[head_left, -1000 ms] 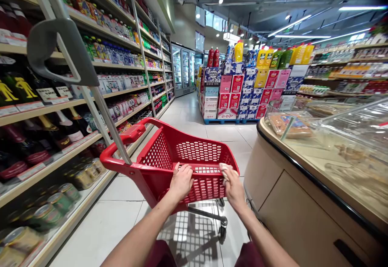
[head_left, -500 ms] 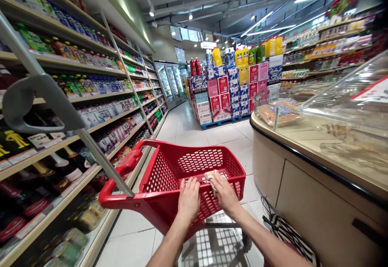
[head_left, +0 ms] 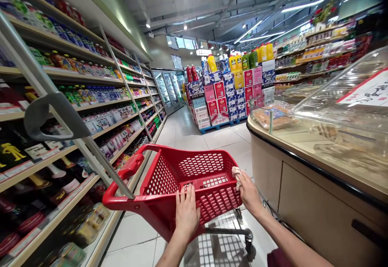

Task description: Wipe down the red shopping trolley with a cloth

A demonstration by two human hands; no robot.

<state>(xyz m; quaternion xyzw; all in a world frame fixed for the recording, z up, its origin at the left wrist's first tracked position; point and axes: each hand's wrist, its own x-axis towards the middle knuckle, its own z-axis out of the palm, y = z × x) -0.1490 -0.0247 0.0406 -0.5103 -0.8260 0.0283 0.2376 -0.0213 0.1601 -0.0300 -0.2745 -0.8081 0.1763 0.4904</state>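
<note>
And here we are at the red plastic shopping cart with lattice sides (head_left: 148, 204), near and centre, 2 bare hands on it; the left hand (head_left: 187, 212) lies over the near rim, fingers nearly together, thumb slightly apart; the right hand (head_left: 249, 192), at the basket's right corner, pinches a crumpled off-white cloth (head_left: 236, 172), though its thumb's exact position I can't tell. Beige drink shelves (head_left: 106, 233) run along the left; a beige, black-edged counter (head_left: 306, 196) stands right; far off, stacked multicoloured cartons (head_left: 220, 99).
</note>
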